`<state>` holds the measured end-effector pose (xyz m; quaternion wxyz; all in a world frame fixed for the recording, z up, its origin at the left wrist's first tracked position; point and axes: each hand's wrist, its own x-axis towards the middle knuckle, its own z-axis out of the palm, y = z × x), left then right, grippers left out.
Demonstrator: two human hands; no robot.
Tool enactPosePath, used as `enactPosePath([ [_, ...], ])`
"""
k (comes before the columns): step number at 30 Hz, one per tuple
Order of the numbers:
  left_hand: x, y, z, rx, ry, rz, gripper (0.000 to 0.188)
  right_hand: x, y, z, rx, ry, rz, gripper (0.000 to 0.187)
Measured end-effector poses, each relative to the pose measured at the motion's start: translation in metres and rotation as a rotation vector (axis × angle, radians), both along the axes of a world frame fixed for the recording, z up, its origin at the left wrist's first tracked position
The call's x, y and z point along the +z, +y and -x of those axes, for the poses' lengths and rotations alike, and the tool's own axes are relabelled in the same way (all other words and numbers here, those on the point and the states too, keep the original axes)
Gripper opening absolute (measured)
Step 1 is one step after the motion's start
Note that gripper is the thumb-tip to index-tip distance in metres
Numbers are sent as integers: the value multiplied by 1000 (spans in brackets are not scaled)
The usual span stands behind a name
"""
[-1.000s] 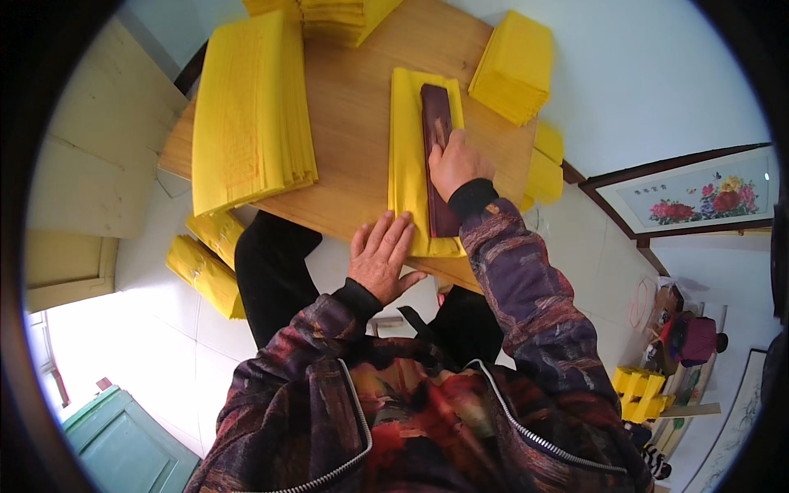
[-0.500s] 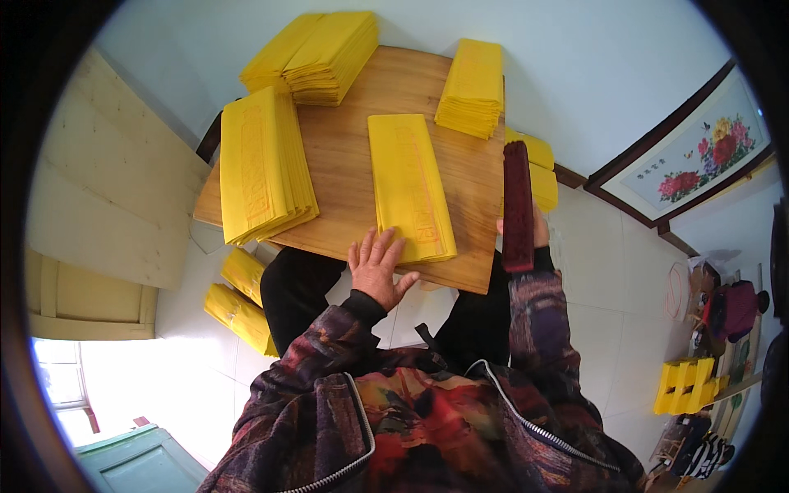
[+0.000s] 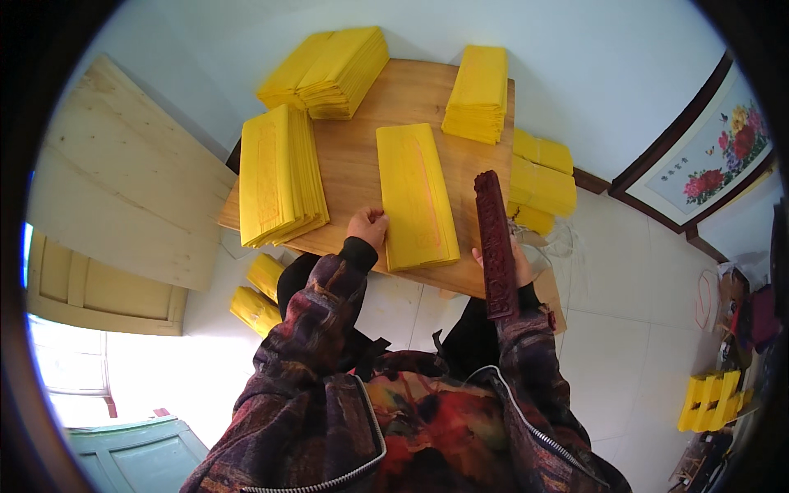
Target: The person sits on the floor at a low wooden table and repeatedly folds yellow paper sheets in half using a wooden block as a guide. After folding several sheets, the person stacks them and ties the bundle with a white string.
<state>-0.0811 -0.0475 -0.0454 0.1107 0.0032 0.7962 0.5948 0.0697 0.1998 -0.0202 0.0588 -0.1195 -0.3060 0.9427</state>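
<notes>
A folded yellow paper bundle [image 3: 417,193], with faint reddish marking along its right side, lies on the wooden table in front of me. At its left edge, my left hand [image 3: 367,228] is closed in a pinch, fingertips against the paper. My right hand [image 3: 521,261] grips a long dark red carved block [image 3: 496,246] beyond the table's right edge. The block stands nearly lengthwise to me, its carved pattern showing; it hides part of my fingers. Left of the bundle sits a thick stack of folded yellow paper [image 3: 267,177] with a red print on top.
More yellow stacks stand at the back left [image 3: 349,70] and back right [image 3: 477,90] of the wooden table [image 3: 349,156]. Yellow bundles [image 3: 542,185] lie beyond its right side, others [image 3: 256,308] on the floor at left. A framed flower picture [image 3: 707,156] leans at right.
My left hand has gone from lying flat on the bundle's near corner to pinching at its left edge. The block has tilted, and its carved pattern now shows. The view has shifted slightly.
</notes>
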Motion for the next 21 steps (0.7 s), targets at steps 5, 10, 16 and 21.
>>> enactPosePath([
  [5,2,7,11,64,6,74,21,-39,5,20,73,191,-420,29],
  [10,14,16,15,66,-57,159,23,-67,13,41,240,131,-461,43],
  [16,24,21,16,55,74,248,17,-62,11,37,255,168,-400,42],
  [21,22,26,14,67,268,320,17,-52,13,30,272,156,-86,39],
])
